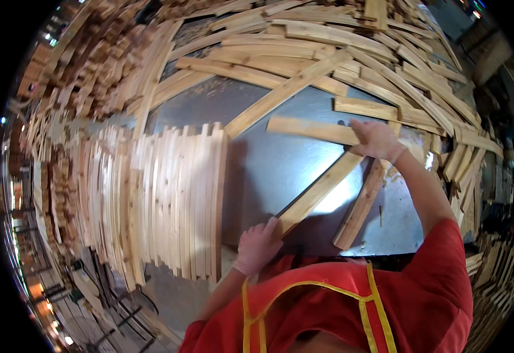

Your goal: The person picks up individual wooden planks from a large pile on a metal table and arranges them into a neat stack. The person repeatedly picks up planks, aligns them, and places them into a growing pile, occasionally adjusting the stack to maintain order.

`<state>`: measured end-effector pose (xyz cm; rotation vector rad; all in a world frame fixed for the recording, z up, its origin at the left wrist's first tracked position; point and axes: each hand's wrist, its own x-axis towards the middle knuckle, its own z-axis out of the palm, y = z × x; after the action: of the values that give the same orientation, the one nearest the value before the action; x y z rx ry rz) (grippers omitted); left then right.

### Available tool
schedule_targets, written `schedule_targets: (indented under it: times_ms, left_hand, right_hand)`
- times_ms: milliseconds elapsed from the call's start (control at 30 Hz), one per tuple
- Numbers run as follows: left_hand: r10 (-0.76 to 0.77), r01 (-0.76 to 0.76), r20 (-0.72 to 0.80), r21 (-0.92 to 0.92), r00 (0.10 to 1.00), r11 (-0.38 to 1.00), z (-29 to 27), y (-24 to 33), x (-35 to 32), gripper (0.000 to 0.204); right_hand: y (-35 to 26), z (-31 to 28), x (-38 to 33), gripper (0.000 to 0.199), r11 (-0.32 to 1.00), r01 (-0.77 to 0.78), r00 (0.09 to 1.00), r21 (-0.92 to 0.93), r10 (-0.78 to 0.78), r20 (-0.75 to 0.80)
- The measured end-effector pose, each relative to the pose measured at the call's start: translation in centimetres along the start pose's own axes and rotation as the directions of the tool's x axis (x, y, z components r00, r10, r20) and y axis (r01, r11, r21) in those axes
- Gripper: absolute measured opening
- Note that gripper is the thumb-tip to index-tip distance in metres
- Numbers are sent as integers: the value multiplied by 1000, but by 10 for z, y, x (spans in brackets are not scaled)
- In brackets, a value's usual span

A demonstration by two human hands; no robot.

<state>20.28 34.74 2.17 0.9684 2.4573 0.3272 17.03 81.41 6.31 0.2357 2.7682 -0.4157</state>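
My left hand (259,245), in a pale glove, grips the near end of a long wooden slat (319,191) that lies diagonally on a shiny metal table (269,159). My right hand (377,141), also gloved, rests on the right end of a shorter flat slat (310,129) lying crosswise farther back. A third slat (360,206) lies on the table just right of the diagonal one, below my right wrist. I wear a red top with yellow straps.
A dense row of upright slats (174,200) stands along the table's left side. Loose slats (327,53) are heaped across the back and right. More stacked wood (80,65) fills the far left, and the floor shows at lower left.
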Motion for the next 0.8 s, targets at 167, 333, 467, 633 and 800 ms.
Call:
schedule_targets:
  times_ms: [167,333,467,633,800]
  left_hand:
    - [-351,312,16,-499,936,808,19,-40,-66,76]
    - [-475,381,-59,-515,878,768,9,-43,-64,68]
    - [-206,189,-443,-82,873,979,10,-59,-65,73]
    - [-151,227,-437,127,887,966,-5,-85,-51,86]
    - [-134,234,-482,154,866,960,-5,-99,-47,84]
  right_hand:
    - [-35,77,-43,85,803,-135,990,581,136,42]
    - [-206,141,-48,88,823,-245,949,513,96,300]
    - [-302,179,-18,64,881,-67,967,467,-59,249]
    - [-292,171,26,51,679,139,897,721,-395,199]
    - [-177,134,128,22,282,-8,997,959,80,-16]
